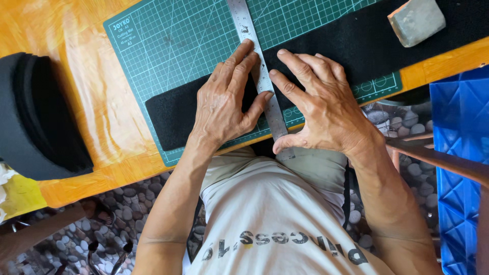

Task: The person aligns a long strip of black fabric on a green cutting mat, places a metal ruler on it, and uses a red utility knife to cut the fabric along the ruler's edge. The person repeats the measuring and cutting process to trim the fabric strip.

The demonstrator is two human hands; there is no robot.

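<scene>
Black felt-like fabric strip (173, 114) lies flat across a green cutting mat (168, 46) on an orange wooden tabletop (97, 97), seen from a head camera looking down past the person's pale shirt. A steel ruler (248, 35) crosses the strip from the far side of the mat to the near table edge, where its end overhangs slightly.

The left hand (221, 104) rests palm-down on the fabric, fingers straight and laid along the ruler's left edge, thumb touching the ruler. The right hand (321, 112) is spread open on the other side, fingertips pressing the fabric just beside the ruler, thumb curled near the ruler's near end. Neither hand grips anything; both press flat.

The fabric looks soft, light and limp, likely to shift or wrinkle if pushed sideways, so flat downward pressure close to the ruler seems the surest hold. The ruler looks thin, stiff and smooth, and could slide on the cloth unless held down along its length.

A grey block (416, 20) sits on the strip's far right end. A stack of dark foam or felt pieces (35, 117) lies at the left, and a blue plastic crate (461, 153) stands at the right.
</scene>
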